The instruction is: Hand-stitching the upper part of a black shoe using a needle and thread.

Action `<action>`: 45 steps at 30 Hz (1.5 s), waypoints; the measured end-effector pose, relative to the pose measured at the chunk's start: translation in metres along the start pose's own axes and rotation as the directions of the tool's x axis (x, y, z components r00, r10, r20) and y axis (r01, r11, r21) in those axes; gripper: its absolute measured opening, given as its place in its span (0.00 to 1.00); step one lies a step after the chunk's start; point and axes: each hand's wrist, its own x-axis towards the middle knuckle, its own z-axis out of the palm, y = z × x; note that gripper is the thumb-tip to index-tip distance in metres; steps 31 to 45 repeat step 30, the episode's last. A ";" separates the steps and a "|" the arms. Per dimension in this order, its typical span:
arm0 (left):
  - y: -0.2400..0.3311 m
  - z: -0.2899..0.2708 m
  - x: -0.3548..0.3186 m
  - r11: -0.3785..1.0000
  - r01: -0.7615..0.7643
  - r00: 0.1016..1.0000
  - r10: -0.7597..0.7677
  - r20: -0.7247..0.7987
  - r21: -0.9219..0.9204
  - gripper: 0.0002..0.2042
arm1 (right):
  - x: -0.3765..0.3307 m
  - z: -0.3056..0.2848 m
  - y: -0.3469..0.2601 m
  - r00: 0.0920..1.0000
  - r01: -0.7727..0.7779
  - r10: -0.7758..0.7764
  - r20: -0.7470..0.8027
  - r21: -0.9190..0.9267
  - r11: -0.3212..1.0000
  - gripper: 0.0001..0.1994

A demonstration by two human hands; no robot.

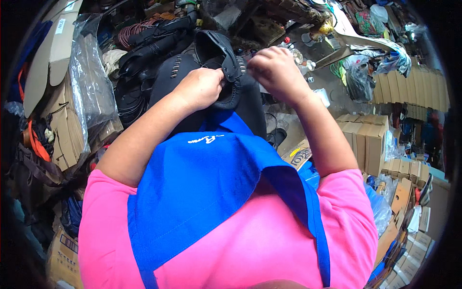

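Note:
A black shoe rests on my lap between my knees, its opening turned up. Pinched against its rim are the fingers of my left hand, which hold it from the left. My right hand is raised just to the right of the shoe, apart from it, with the fingers curled in. Whatever those fingers hold, if anything, does not show. Short pale stitches mark the dark material on both sides of the shoe. A blue apron covers my front below it.
Black footwear and a reddish cord coil lie at the far left, near plastic-wrapped cardboard. Cardboard boxes are stacked to the right. Small white bottles and a plastic bag are scattered on the floor beyond my right hand.

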 end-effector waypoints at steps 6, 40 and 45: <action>-0.003 0.002 -0.008 0.977 -0.194 0.976 0.201 -0.083 0.088 0.06 | 0.002 0.012 -0.007 0.892 0.334 -0.197 0.406 -0.302 0.893 0.08; -0.070 -0.062 -0.074 -0.325 -0.257 0.958 0.039 -0.284 -0.910 0.13 | -0.028 0.050 0.064 0.930 0.034 0.280 0.236 0.704 -0.709 0.10; -0.070 -0.062 -0.074 -0.325 -0.257 0.958 0.039 -0.284 -0.910 0.13 | -0.028 0.050 0.064 0.930 0.034 0.280 0.236 0.704 -0.709 0.10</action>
